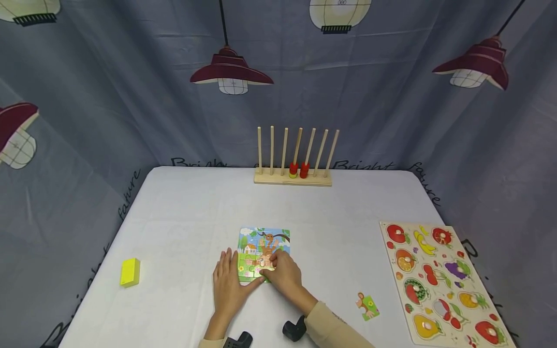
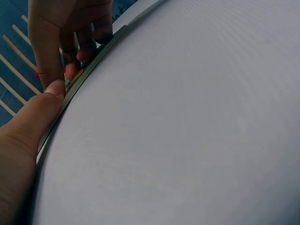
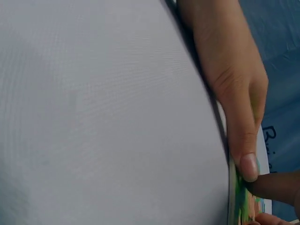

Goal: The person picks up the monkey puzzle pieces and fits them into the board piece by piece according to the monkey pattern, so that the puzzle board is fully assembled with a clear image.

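Note:
A jigsaw puzzle [image 1: 277, 232] showing a monkey, a tree and a house lies on the white table. Along its left side rests my left hand [image 1: 229, 285], fingers straight, with the thumb [image 2: 35, 115] stretched along the near edge. My right hand [image 1: 285, 275] comes over the lower right part, its fingers curled, and pinches a puzzle piece there that the hand mostly hides. Both thumb tips meet at the near edge in the right wrist view. A loose puzzle piece [image 1: 369, 307] with part of a monkey on green lies apart on the right.
A wooden fruit board [image 1: 435, 285] lies on the right of the table [image 1: 187, 208]. At the back stands a peg rack [image 1: 271, 178] with red and yellow beads on two pegs. A yellow block [image 1: 130, 272] sits at the left. Grey printed curtains surround the table.

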Demonstrator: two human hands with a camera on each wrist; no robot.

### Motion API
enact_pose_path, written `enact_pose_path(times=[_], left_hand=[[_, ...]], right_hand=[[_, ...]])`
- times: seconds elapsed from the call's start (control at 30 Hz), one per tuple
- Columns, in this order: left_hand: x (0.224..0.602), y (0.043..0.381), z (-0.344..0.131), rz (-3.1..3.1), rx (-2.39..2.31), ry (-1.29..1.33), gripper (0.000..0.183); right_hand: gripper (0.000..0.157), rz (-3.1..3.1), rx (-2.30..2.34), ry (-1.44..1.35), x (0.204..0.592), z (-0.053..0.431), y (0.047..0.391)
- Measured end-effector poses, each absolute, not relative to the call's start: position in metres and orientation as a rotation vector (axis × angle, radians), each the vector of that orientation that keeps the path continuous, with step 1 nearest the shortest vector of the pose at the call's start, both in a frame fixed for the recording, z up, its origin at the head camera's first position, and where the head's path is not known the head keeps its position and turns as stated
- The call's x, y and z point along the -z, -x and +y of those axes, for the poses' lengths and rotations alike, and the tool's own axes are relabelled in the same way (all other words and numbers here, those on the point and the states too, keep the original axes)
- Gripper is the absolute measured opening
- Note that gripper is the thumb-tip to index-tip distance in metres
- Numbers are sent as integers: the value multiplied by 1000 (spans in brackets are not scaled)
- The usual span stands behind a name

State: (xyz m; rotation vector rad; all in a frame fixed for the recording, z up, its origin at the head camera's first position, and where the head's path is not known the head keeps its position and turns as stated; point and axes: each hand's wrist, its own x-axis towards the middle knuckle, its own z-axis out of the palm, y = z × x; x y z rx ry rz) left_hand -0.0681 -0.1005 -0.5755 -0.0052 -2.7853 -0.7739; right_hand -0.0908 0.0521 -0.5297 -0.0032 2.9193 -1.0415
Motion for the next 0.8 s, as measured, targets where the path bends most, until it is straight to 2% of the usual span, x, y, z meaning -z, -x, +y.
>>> enact_pose_path(times=[0.57,0.8], left_hand=[[575,69,-101,-2777,764,10,106],[577,68,-99,-2746,777,8,106]], right_hand=[[25,2998,1045,125,536,52,88],[12,2919,1172,167,533,59,89]])
